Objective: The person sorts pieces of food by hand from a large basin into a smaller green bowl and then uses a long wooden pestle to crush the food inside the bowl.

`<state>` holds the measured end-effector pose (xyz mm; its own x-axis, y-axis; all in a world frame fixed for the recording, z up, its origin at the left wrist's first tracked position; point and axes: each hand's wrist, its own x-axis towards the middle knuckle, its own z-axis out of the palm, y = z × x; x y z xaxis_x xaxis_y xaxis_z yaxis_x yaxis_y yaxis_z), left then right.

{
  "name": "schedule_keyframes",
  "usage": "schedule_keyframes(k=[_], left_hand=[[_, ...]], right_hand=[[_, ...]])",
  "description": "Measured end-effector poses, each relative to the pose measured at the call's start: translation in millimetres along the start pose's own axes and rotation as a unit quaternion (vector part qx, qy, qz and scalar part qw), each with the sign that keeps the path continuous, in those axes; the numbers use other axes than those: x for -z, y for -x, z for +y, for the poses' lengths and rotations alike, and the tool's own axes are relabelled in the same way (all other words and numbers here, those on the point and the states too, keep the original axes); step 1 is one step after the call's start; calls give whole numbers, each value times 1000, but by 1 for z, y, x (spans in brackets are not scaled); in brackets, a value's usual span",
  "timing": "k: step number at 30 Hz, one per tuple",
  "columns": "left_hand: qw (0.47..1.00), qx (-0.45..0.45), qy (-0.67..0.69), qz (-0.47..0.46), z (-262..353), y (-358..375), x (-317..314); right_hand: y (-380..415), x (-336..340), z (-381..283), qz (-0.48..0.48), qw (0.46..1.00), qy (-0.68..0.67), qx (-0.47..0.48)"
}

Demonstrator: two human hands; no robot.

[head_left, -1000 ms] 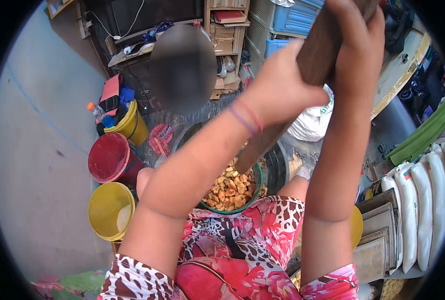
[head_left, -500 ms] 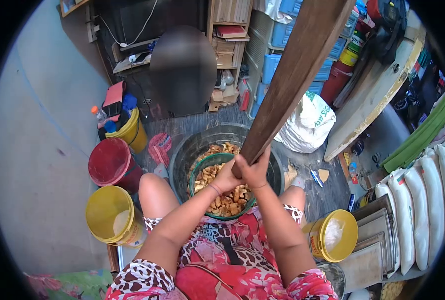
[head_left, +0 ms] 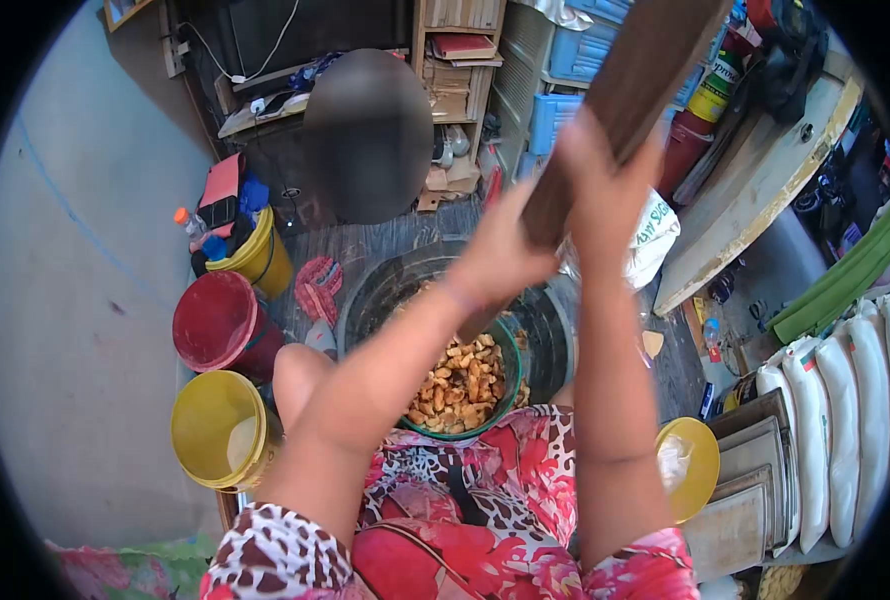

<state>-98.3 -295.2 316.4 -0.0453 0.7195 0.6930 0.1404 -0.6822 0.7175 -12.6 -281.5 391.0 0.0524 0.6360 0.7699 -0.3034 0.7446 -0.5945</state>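
A long dark wooden post (head_left: 630, 85) slants from the upper right down over a big dark tub. Both my hands are wrapped round it: my left hand (head_left: 510, 240) lower on its left side, my right hand (head_left: 610, 175) higher on its right. Motion blurs my fingers. Below them, inside the dark tub (head_left: 365, 290), sits a green-rimmed basket (head_left: 518, 375) holding brown and tan chunks (head_left: 465, 385). The post's lower end shows between my left wrist and the chunks; my left forearm hides part of the tub.
On the left stand a red bucket (head_left: 215, 325), a yellow bucket (head_left: 220, 430) and another yellow bucket (head_left: 270, 260) with items. On the right are a yellow bucket (head_left: 700, 470), trays (head_left: 750, 490), white sacks (head_left: 825, 420) and a door (head_left: 765, 190). A white bag (head_left: 655, 235) stands behind the tub.
Both hands have risen with the post, up and to the right, away from the basket. More of the chunks in the basket shows.
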Motion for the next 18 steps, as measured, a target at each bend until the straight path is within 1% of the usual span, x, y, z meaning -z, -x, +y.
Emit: schedule_keyframes(k=[1,2,3,4,5,7,8,9,10,11,12,14,15,16,17,18], left_hand=[[996,80,-30,-25,-42,43,0],[990,138,31,13,-100,99,-5],[964,222,143,5,-126,140,-5],[960,263,100,7,-155,162,-6],[969,247,-8,-20,-160,166,-4],[963,263,-4,-50,-159,177,-2],[965,252,-5,-68,-162,162,0],[967,244,-6,-69,-161,160,-2],[963,264,6,-48,-156,162,-6],[958,284,18,-25,-154,161,-7],[959,281,17,-25,-154,157,-8],[971,234,22,-49,-132,135,-8],[976,201,67,-58,-98,109,-7],[973,210,86,-49,-79,85,-6],[981,165,35,-92,-45,51,-2],[985,126,73,-93,-15,23,-3]], right_hand=[[50,16,49,-7,997,70,-28],[113,41,122,-57,993,102,7],[181,52,166,-81,994,36,-60],[182,49,155,-31,983,180,22],[173,50,164,-35,983,176,33],[191,62,167,-45,992,31,-118],[186,63,167,-45,993,29,-105],[188,66,162,-49,988,34,-143],[187,66,155,-53,981,39,-183],[181,65,151,-54,982,37,-178],[177,66,147,-53,985,26,-160],[153,62,120,-44,992,30,-114],[126,53,98,-36,995,43,-85],[99,44,78,-21,997,53,-54],[66,27,41,6,1000,17,-16],[34,24,18,6,996,83,17]])
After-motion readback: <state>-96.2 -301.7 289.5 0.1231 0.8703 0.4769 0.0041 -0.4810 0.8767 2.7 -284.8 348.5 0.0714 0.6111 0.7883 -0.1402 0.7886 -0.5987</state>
